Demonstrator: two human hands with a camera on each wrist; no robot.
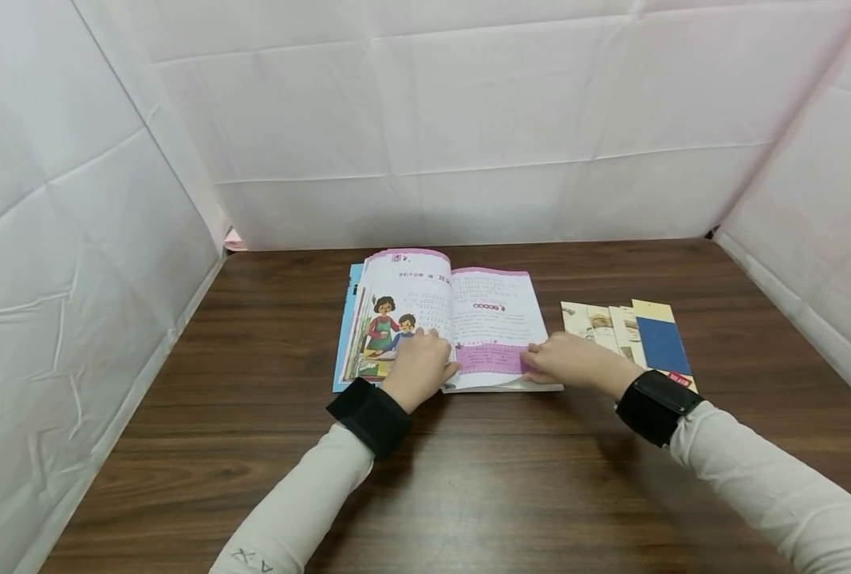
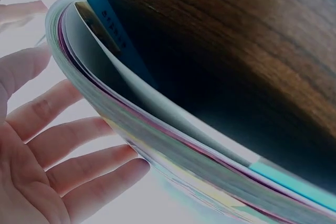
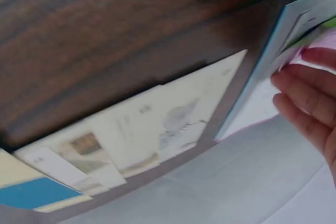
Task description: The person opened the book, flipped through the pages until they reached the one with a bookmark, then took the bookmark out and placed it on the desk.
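Note:
An open picture book (image 1: 461,315) with pink-edged pages lies on the brown table (image 1: 468,478). My left hand (image 1: 419,367) rests flat on the lower left page, fingers straight against the curved stack of pages (image 2: 157,140) in the left wrist view. My right hand (image 1: 569,360) lies on the lower right page with its fingertips (image 3: 299,85) touching the page edge. A blue strip (image 2: 113,22) sticks out between pages near the spine.
Several bookmarks (image 1: 629,335), one dark blue (image 1: 662,344), lie fanned on the table right of the book; they show in the right wrist view as pale cards (image 3: 152,124). White cloth walls (image 1: 468,119) enclose the table on three sides.

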